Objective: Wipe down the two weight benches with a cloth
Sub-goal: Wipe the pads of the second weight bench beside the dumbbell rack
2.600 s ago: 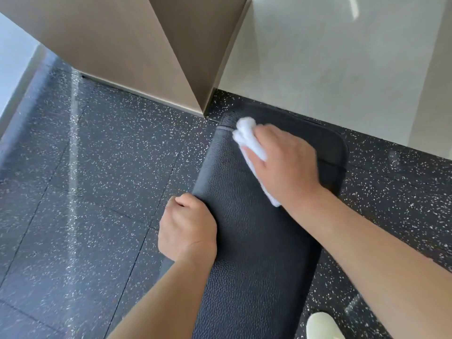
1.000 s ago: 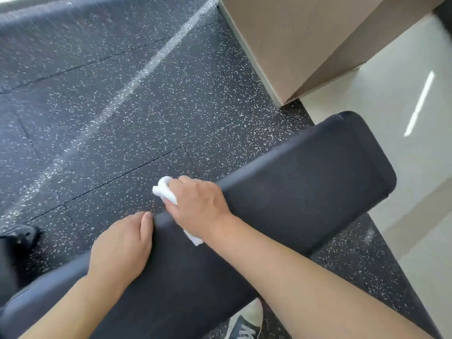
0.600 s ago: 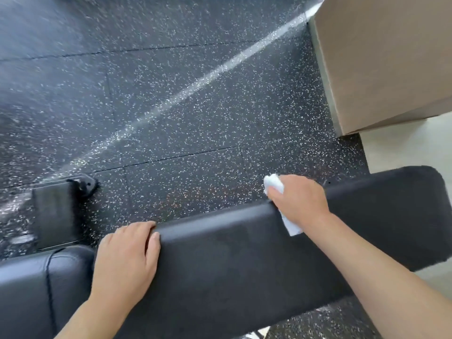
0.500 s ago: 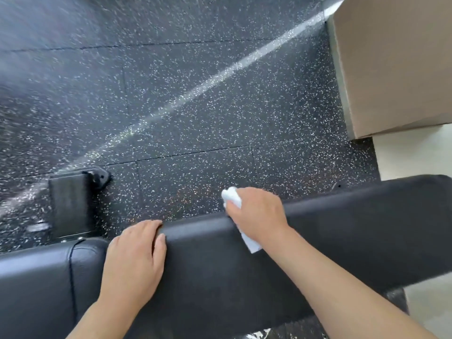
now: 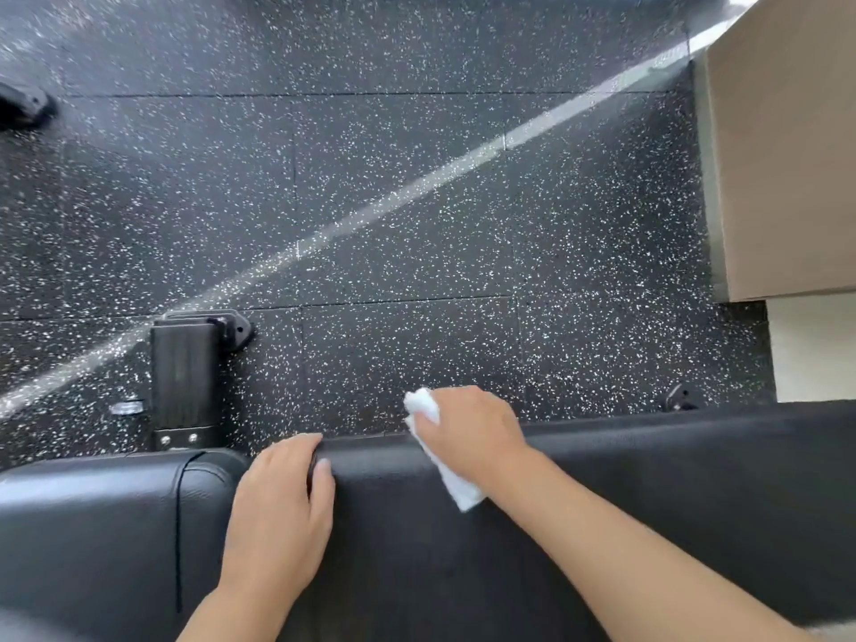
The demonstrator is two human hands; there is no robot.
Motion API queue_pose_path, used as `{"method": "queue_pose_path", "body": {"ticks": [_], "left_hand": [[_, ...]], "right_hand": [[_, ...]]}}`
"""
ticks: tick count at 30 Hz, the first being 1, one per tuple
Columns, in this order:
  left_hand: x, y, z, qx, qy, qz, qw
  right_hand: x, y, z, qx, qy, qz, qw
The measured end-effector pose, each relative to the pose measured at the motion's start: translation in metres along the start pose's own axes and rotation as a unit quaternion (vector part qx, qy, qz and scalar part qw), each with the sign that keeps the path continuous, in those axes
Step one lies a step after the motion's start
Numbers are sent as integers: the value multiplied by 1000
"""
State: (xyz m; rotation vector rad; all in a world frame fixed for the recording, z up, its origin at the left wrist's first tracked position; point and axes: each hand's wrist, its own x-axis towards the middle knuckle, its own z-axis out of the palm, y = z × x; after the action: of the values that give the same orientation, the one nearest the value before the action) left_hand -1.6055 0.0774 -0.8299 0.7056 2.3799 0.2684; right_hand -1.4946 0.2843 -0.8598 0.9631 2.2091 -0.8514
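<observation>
A black padded weight bench (image 5: 671, 493) runs across the bottom of the head view, with a seam and a second pad section (image 5: 92, 516) at the left. My right hand (image 5: 472, 433) grips a white cloth (image 5: 456, 484) and holds it against the bench's far edge; the cloth sticks out above and below the hand. My left hand (image 5: 282, 512) lies on the pad just left of it, fingers curled over the far edge. Only one bench is in view.
Beyond the bench lies black speckled rubber flooring (image 5: 393, 224). The bench's black metal foot (image 5: 185, 377) stands on it at the left. A beige cabinet corner (image 5: 783, 169) rises at the upper right, with pale floor (image 5: 815, 349) below it.
My right hand with the cloth has slid left along the bench's far edge toward my left hand. The view has swung round so the bench lies across the frame.
</observation>
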Motion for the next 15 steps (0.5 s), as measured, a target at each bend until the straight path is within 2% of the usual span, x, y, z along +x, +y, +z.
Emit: {"method": "queue_pose_path", "body": {"ticks": [4, 6, 11, 15], "left_hand": [[-9, 30, 16, 59, 40, -30, 997], [-14, 40, 26, 71, 57, -24, 996], [-16, 73, 50, 74, 54, 3, 996], [-13, 107, 66, 87, 28, 22, 996]], "right_hand": [[-8, 57, -22, -16, 0, 46, 999], [-6, 51, -19, -19, 10, 25, 999], [8, -8, 10, 31, 6, -98, 995], [3, 33, 0, 84, 23, -101, 991]]}}
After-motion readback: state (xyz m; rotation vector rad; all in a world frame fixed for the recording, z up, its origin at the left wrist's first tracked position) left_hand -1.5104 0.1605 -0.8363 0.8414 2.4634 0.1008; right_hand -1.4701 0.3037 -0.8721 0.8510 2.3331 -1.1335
